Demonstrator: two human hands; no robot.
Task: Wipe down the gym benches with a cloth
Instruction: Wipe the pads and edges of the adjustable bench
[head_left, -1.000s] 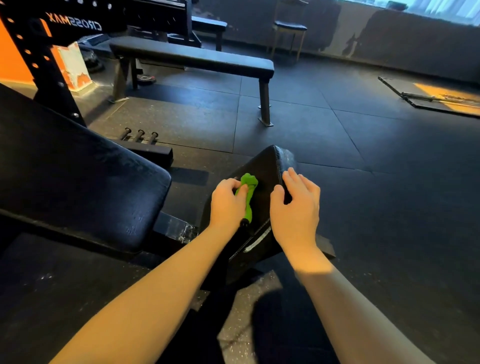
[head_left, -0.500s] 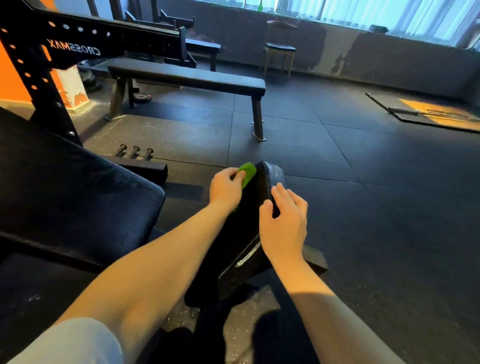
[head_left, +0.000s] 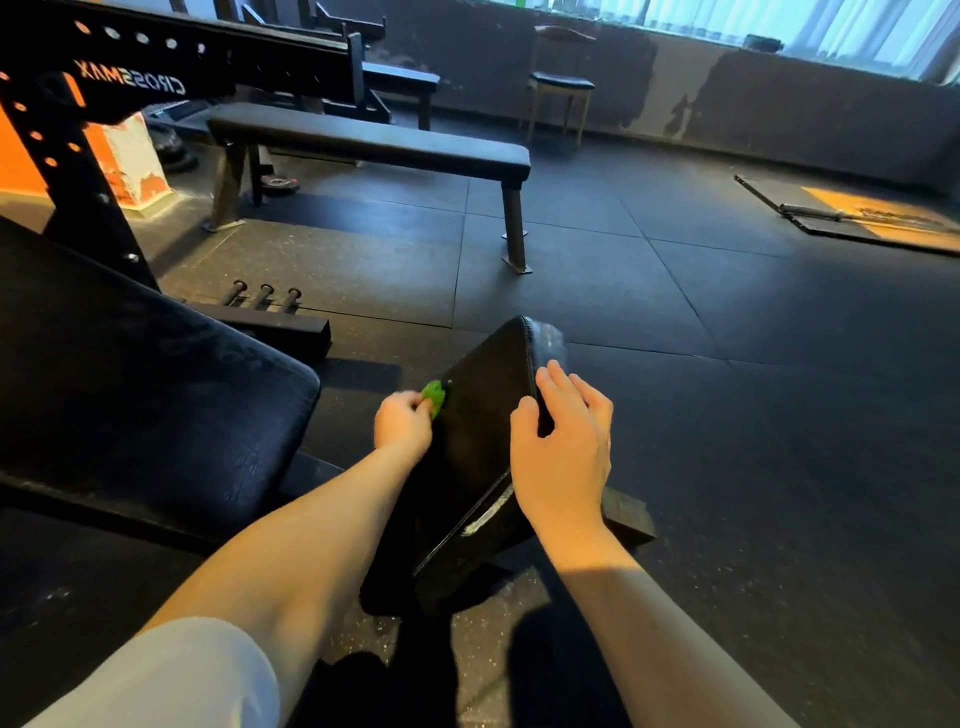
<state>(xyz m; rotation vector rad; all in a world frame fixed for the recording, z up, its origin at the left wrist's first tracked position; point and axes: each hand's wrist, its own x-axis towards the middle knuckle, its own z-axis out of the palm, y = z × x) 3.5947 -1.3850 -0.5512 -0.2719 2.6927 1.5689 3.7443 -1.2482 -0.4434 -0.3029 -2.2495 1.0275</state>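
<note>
cloth (head_left: 434, 397) slides nearer down pad's (head_left: 483, 415) left edge | left grip (head_left: 402, 426) pinches cloth | right grip (head_left: 563, 441) clasps pad's right edge | cloth soft, light: hold it bunched

Only lettering I can actually read is the CROSSMAX logo on the black hole-punched rack beam (head_left: 156, 67), top left. It shows back to front in this view, with the CROSS part whitish and the MAX part orange. The orange floor panel (head_left: 852, 205) far right has markings, way too blurry to read.
</note>
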